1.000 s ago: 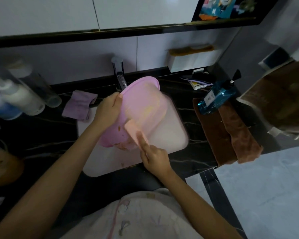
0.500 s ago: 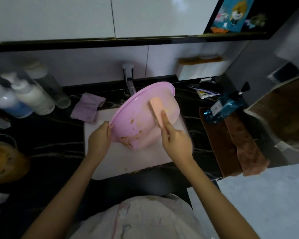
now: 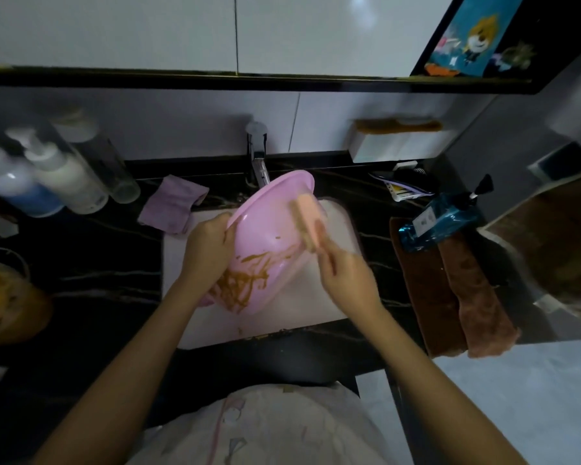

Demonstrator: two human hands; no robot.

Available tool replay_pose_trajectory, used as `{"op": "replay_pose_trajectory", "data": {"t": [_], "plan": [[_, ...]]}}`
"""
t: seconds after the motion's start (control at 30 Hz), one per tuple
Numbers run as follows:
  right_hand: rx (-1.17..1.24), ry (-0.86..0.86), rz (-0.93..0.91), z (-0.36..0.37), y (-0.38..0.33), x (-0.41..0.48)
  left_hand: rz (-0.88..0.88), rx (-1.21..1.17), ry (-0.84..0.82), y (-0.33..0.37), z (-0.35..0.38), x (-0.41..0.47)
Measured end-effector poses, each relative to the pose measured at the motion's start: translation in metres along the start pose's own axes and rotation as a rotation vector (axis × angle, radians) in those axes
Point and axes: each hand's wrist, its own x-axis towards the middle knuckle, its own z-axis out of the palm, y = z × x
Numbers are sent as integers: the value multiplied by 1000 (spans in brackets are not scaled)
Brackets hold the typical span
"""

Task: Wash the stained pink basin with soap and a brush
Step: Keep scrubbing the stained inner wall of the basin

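Your left hand [image 3: 206, 250] is clamped on the near-left rim of the pink basin [image 3: 269, 236], holding it tilted over the white sink [image 3: 302, 310] just below the tap [image 3: 258, 159]; brown smears streak the basin's lower inside; your right hand [image 3: 346, 280] grips the peach brush [image 3: 307, 223] with a finger laid along its back, bristles against the inner wall near the upper right rim; a purple cloth [image 3: 173, 204] sits left of the sink, brown towels [image 3: 453, 290] on the right.

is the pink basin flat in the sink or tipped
Tipped: the left hand holds the pink basin by its rim, far edge raised toward the tap.
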Motion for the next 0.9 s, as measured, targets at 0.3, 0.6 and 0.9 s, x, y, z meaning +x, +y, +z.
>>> {"op": "replay_pose_trajectory", "data": {"t": [0.3, 0.6, 0.9], "plan": [[36, 1, -130, 12, 22, -12, -10, 39, 17, -3, -2, 19], [62, 65, -65, 30, 15, -25, -15, 27, 9, -4, 4, 25], [399, -113, 242, -6, 5, 2, -11, 51, -13, 3, 5, 25]]}}
